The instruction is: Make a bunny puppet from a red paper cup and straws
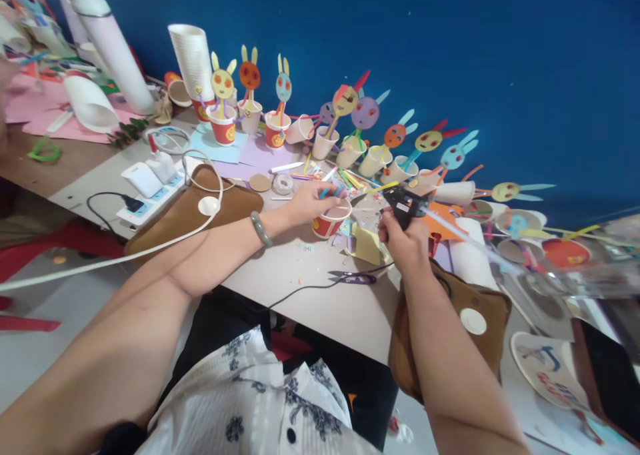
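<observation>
Left hand [323, 201]: you are pinching a blue strip [324, 193] between nearly closed fingers at the rim of an upright red-and-white paper cup [330, 225]. Right hand [406, 240]: you are gripping a black glue gun [404, 205], fingers curled around its handle. Purple snips [356, 279]: lying on the table [310, 301].

A blue wall [450, 41] backs a cluttered table [340, 315], where white chargers [143, 179] and a black plug [133, 203] crowd a white power strip [163, 198]. Brown pads [240, 205] with white discs [473, 321] lie left and right. A red stool [75, 241] stands far left; a printed hand fan [550, 371] rests beside a dark-screened device [610, 368], lower right.
</observation>
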`<state>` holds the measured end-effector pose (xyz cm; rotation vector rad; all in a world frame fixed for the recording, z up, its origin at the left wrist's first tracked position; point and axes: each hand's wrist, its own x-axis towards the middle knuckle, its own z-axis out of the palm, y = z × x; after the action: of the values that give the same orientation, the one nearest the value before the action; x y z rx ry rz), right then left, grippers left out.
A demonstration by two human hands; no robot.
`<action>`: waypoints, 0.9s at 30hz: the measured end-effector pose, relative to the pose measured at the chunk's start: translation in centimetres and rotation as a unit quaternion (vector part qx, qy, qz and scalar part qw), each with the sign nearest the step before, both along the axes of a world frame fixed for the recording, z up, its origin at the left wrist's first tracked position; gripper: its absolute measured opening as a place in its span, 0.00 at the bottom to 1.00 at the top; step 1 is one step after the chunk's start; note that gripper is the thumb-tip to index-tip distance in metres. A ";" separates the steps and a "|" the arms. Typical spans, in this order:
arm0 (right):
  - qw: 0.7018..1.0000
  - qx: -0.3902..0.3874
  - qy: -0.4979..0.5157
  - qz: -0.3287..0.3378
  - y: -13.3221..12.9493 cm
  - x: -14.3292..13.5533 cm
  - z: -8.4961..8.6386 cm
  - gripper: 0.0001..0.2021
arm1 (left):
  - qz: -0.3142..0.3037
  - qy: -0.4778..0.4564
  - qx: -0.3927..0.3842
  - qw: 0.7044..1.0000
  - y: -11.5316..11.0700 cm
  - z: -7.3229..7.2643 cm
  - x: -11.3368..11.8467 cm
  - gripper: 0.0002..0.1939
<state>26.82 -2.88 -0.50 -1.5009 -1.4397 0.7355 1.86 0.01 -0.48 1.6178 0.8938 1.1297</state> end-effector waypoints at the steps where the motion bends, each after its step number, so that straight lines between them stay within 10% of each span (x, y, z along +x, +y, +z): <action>1: 1.000 -0.003 -0.001 0.006 -0.2 -0.2 0.2 0.16 | -0.012 -0.008 0.006 1.000 0.1 0.0 0.0 0.07; 13: 0.974 -0.033 0.164 0.152 -1.2 -1.1 -0.7 0.19 | -0.142 -0.050 0.028 0.988 -0.3 1.5 -0.8 0.07; 23: 0.986 0.007 0.160 -0.046 -0.2 -0.8 0.4 0.15 | -0.098 -0.045 0.005 0.994 -0.1 0.9 -0.5 0.08; 27: 0.963 0.015 0.270 -0.017 0.2 -0.4 1.3 0.19 | -0.089 -0.078 -0.019 0.993 0.3 0.9 -0.7 0.09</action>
<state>26.46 -2.69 0.82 -1.1735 -1.0011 1.0032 1.17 0.35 0.43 1.5228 0.6533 1.0906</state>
